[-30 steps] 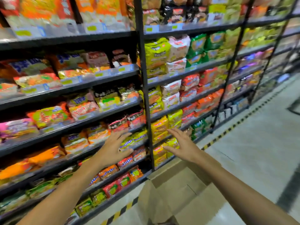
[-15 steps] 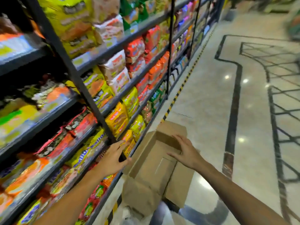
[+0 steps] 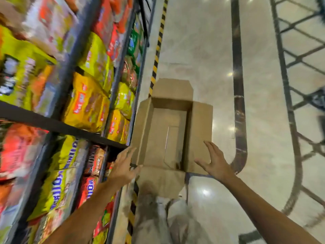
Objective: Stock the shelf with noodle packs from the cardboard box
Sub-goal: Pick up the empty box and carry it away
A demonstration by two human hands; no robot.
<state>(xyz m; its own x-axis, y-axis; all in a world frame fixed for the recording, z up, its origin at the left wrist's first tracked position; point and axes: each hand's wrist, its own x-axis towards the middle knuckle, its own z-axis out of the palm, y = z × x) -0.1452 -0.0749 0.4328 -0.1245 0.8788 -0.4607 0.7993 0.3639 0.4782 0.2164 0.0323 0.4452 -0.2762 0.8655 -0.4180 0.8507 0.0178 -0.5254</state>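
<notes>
An open cardboard box [image 3: 168, 138] stands on the floor beside the shelf, its four flaps folded out, and no packs show inside it. My left hand [image 3: 123, 164] hovers at the box's left flap with fingers spread and nothing in it. Over the right flap, my right hand [image 3: 213, 161] is also spread and holds nothing. The black metal shelf [image 3: 58, 125] fills the left side, packed with yellow, red and orange noodle packs [image 3: 88, 104].
A yellow-and-black hazard stripe [image 3: 157, 50] runs along the shelf's foot. Glossy pale floor [image 3: 202, 50] with dark inlaid lines spreads to the right. My trouser legs [image 3: 158, 222] show below the box.
The view swung down from the shelf to the box on the floor. Both hands dropped from shelf height to either side of the box.
</notes>
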